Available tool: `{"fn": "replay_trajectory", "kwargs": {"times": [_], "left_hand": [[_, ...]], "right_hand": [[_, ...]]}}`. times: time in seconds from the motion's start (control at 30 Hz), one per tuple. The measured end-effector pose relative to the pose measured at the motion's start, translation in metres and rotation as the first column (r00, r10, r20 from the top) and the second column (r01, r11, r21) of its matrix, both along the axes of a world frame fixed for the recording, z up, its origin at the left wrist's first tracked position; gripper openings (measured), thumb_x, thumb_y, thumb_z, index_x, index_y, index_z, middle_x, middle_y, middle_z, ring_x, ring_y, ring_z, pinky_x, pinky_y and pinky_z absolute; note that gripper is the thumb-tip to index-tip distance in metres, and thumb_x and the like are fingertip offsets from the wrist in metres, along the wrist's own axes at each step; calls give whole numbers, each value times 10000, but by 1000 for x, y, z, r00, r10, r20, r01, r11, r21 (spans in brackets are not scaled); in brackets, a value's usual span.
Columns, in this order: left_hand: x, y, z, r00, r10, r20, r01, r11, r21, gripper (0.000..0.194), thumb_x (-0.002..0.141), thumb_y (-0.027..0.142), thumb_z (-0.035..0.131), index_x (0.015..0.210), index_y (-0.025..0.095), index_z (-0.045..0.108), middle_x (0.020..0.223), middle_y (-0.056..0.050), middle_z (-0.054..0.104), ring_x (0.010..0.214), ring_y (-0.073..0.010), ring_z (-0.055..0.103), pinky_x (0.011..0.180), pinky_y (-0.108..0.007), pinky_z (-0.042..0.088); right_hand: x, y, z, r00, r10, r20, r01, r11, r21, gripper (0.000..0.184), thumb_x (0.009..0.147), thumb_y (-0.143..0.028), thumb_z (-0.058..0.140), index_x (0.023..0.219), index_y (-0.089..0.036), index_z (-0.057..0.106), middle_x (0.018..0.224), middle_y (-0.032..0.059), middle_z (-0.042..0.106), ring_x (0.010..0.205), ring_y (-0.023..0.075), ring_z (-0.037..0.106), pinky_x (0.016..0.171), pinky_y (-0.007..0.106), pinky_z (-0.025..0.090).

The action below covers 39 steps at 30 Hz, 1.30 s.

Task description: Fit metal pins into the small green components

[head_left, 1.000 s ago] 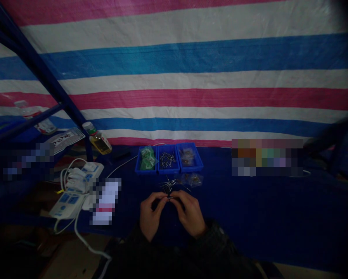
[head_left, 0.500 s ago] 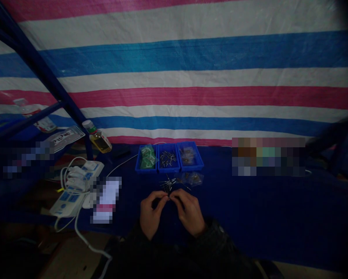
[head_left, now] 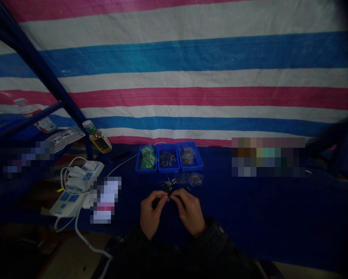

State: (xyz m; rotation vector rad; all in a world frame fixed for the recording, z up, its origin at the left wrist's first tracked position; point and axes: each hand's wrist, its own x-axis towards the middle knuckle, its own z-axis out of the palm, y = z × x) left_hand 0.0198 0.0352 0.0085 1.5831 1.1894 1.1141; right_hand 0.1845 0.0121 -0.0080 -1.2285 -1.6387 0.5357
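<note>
My left hand (head_left: 152, 213) and my right hand (head_left: 190, 211) meet fingertip to fingertip over the dark blue table (head_left: 249, 217). Each is closed in a pinch on something small between them, too tiny and dim to name. Just beyond the fingers lies a loose pile of thin metal pin-like pieces (head_left: 170, 183). To its right is a clear plastic bag (head_left: 195, 178) with small brownish parts. Behind stand joined blue bins: the left bin holds green packets (head_left: 147, 157), the middle one more thin metal pieces (head_left: 168, 159), the right one clear bags (head_left: 187, 155).
At left sit a white power strip (head_left: 66, 199) with plugs and cables, and a blurred-out phone-like screen (head_left: 106, 199). A bottle of yellowish liquid (head_left: 99, 140) stands by a blue metal post (head_left: 45, 73). Striped sheeting (head_left: 191, 97) hangs behind the table.
Both hands stay in nearly the same place. The fingertips shift only very slightly; the bins and the pile have not moved.
</note>
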Motion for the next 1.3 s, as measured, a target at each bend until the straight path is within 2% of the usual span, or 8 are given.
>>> {"fn": "replay_trajectory", "kwargs": {"times": [0.1, 0.27, 0.43, 0.63, 0.8, 0.97, 1.13, 1.3], "left_hand": [[0, 0, 0, 1000, 3, 0, -3, 1000, 5, 151, 913, 316, 679, 935, 177, 732, 844, -43, 765, 827, -207, 728, 850, -315, 550], [-1, -1, -1, 1000, 7, 2, -7, 1000, -17, 162, 931, 325, 657, 943, 177, 725, 886, -48, 763, 853, -207, 726, 836, -305, 547], [0, 0, -2, 1000, 18, 6, -18, 1000, -22, 153, 918, 317, 670, 932, 174, 721, 833, -40, 758, 829, -205, 723, 823, -304, 545], [-1, 0, -4, 1000, 25, 14, -24, 1000, -15, 167, 916, 328, 674, 949, 174, 727, 851, -51, 769, 839, -214, 734, 812, -307, 556], [-1, -1, -3, 1000, 25, 8, -25, 1000, -18, 163, 921, 327, 670, 954, 176, 722, 844, -46, 766, 836, -211, 734, 822, -308, 551], [0, -1, 0, 1000, 25, 14, -25, 999, -23, 171, 925, 331, 665, 953, 171, 718, 847, -47, 764, 829, -209, 733, 821, -308, 550], [0, -1, 1, 1000, 27, 11, -26, 999, -36, 180, 914, 347, 679, 937, 173, 721, 829, -46, 768, 825, -215, 735, 802, -305, 552], [-1, -1, -1, 999, 27, 24, -26, 999, -31, 181, 919, 347, 673, 950, 175, 719, 839, -47, 765, 820, -211, 732, 812, -310, 550]], "right_hand": [[0, 0, 1, 1000, -8, 7, 8, 1000, -10, 167, 1028, -207, 496, 952, -225, 643, 869, 39, 689, 792, 182, 675, 769, 299, 521], [0, -1, 0, 1000, 21, 12, -22, 999, 24, 147, 1024, -190, 494, 1060, -226, 632, 933, 40, 706, 839, 181, 691, 787, 293, 524], [0, 0, 1, 999, -20, 30, 20, 1000, 1, 173, 1029, -209, 487, 939, -226, 633, 864, 35, 688, 780, 180, 675, 760, 294, 518], [0, -1, 1, 1000, 11, 5, -11, 1000, -3, 139, 1030, -232, 484, 1030, -230, 623, 917, 47, 698, 823, 191, 684, 777, 299, 520], [1, -1, 0, 999, -24, 34, 25, 999, -31, 164, 1030, -229, 484, 930, -227, 614, 863, 35, 682, 786, 187, 668, 758, 302, 504], [1, -2, 2, 1000, -3, 1, 3, 1000, 0, 114, 1016, -213, 502, 1038, -222, 613, 916, 45, 697, 823, 189, 686, 766, 299, 521], [1, -2, 4, 999, -34, 17, 34, 999, -11, 156, 1018, -199, 491, 932, -223, 618, 881, 45, 686, 797, 188, 677, 774, 305, 527], [1, -2, 4, 1000, -21, -4, 21, 1000, 1, 110, 1007, -211, 520, 1031, -230, 625, 922, 49, 699, 821, 193, 688, 767, 307, 540]]}}
